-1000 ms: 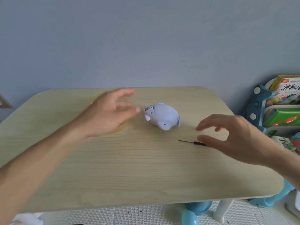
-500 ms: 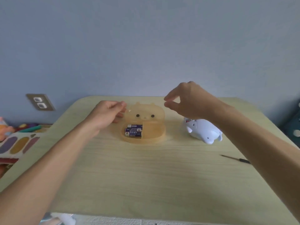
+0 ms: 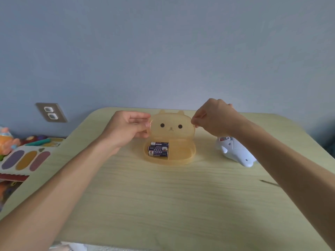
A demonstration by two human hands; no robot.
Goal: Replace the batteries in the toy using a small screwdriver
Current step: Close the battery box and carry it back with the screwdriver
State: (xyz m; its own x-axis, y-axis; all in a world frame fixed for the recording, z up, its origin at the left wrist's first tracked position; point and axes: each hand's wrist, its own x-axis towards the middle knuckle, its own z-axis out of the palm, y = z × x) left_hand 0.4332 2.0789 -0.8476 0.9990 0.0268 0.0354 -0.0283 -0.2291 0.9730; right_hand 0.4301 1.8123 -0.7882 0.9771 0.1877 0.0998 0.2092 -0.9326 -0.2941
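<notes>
A translucent orange bear-shaped box (image 3: pixel 183 156) sits mid-table with its lid (image 3: pixel 172 126) raised upright, bear face toward me. Three dark blue batteries (image 3: pixel 158 149) lie in its left compartment. My left hand (image 3: pixel 126 129) pinches the lid's left edge and my right hand (image 3: pixel 213 118) pinches its right edge. The pale blue toy (image 3: pixel 235 153) lies on its side to the right, partly behind my right forearm. The thin screwdriver (image 3: pixel 268 182) shows only its tip past that forearm.
The light wooden table (image 3: pixel 163 205) has rounded corners and a blue wall behind it. Left of the table lie colourful toys and a board with oval patches (image 3: pixel 27 160). A wall socket (image 3: pixel 51 113) sits low at the left.
My head turned left, bringing the box to centre. Both hands reached the box and the lid now stands fully upright, held at both edges; the right hand came down from above the toy.
</notes>
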